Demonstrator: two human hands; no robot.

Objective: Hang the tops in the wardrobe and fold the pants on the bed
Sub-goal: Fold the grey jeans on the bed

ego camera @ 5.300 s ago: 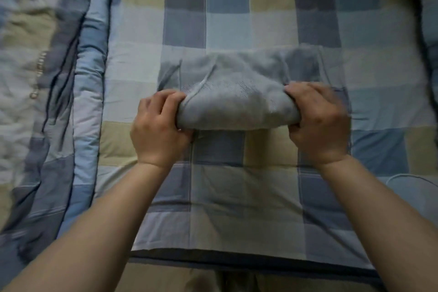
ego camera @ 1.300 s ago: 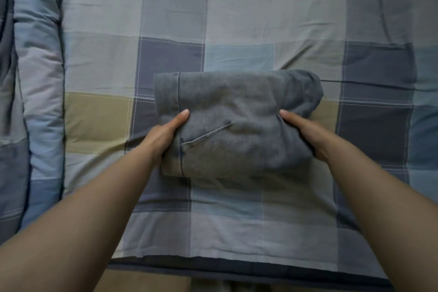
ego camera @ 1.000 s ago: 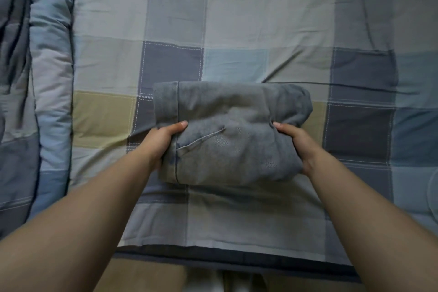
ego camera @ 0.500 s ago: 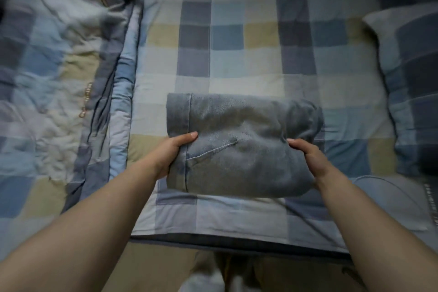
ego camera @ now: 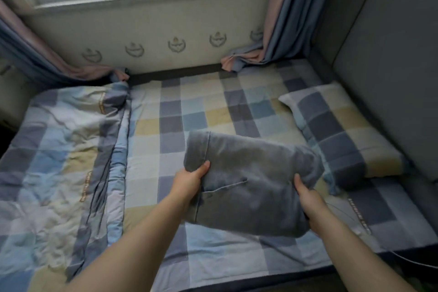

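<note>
Pants (ego camera: 248,187), folded into a grey bundle, sit gripped at either end by my left hand (ego camera: 189,180) and right hand (ego camera: 305,193), lifted above the bed (ego camera: 213,258) near its front edge. I'd keep both ends level so the folds hold. Farther off, the pillow (ego camera: 341,130) lies by the right edge.

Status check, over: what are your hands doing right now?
Both hands, left and right, grip the folded grey pants. Pants held above the bed. Pillow close right.

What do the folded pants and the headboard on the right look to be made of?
Folded pants: soft grey brushed knit, probably fleece or sweatpant cotton; matte fuzzy surface, stitched pocket seam, limp sag between both hands. Headboard: looks upholstered in grey woven fabric; matte, padded rounded edges, no shine.
</note>
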